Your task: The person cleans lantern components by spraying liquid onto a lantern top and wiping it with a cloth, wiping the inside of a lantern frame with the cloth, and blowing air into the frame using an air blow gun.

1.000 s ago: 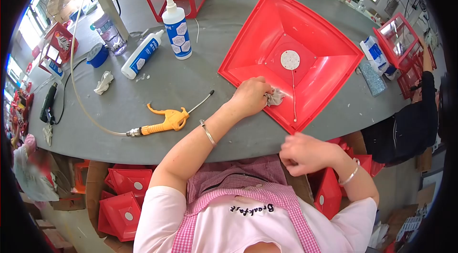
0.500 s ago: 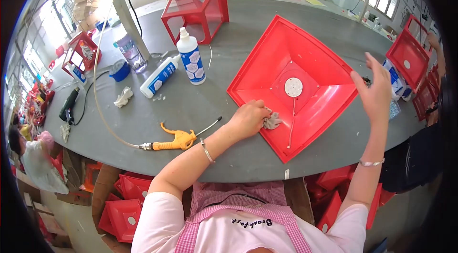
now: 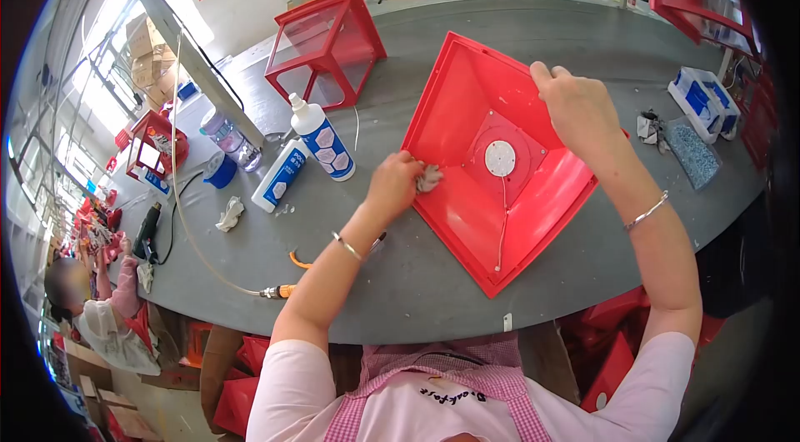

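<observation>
In front of me on the table a red square funnel-shaped plastic cover (image 3: 467, 109) sits with its hollow side facing up towards me. A round white disc (image 3: 500, 158) is in its centre, and a thin white cable (image 3: 502, 225) trails from it down the inner wall. My left hand (image 3: 393, 185) is closed on a small crumpled greyish rag (image 3: 429, 179), which touches the cover's left rim. My right hand (image 3: 577, 111) grips the upper right rim with curled fingers. An orange air blow gun (image 3: 287, 290) lies partly hidden under my left forearm.
Left of the cover stand a white-and-blue bottle (image 3: 323, 140), a lying bottle (image 3: 281, 175), a blue tape roll (image 3: 219, 169) and a heat gun (image 3: 147, 232). A red clear-sided box (image 3: 354, 50) is behind. A bag of bluish granules (image 3: 693, 154) lies right. Another person (image 3: 108, 317) works far left.
My right hand has gone from hovering open beside the cover to holding its rim. My left hand moved the rag from the inner wall leftward to the rim. The cover is turned slightly.
</observation>
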A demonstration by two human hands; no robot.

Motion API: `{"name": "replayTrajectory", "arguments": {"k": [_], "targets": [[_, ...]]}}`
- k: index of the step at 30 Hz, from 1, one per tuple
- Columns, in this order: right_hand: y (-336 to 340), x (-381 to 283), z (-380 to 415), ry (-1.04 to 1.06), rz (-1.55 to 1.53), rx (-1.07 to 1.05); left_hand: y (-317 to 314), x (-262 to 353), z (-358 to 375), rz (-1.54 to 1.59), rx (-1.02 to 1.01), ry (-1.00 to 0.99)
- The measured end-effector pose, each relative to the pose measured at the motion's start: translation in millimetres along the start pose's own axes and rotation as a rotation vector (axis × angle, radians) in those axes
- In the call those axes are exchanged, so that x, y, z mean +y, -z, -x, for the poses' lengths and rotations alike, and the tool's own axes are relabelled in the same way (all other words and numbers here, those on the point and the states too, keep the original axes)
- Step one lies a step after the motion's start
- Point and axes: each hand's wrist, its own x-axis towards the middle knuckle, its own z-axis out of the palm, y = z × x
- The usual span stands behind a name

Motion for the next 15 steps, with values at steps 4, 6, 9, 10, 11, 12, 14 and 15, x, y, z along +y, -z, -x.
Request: {"name": "replayTrajectory", "arguments": {"k": [4,6,9,10,11,12,14,15], "targets": [[4,23,-7,0.107,-0.032,0.06,7,9,12,-0.153,-0.022,-0.052],[8,34,-10,0.23,-0.052,0.084,8,33,29,-0.182,-0.076,-0.156],[5,37,-1,0.275,-0.134,0.104,17,50,27,-0.146,-0.112,-0.206],[6,36,0,0.302,-0.169,0.119,17,53,25,-0.128,-0.121,-0.231],[7,35,0,0.307,-0.165,0.119,15,52,14,-0.125,-0.115,-0.228],[6,32,1,0.273,-0.169,0.109,14,48,-4,-0.144,-0.025,-0.315],[3,26,5,0.198,-0.191,0.083,15,45,-45,-0.196,0.117,-0.41],[2,25,5,0.192,-0.193,0.083,19,47,-69,-0.23,0.174,-0.426]]}}
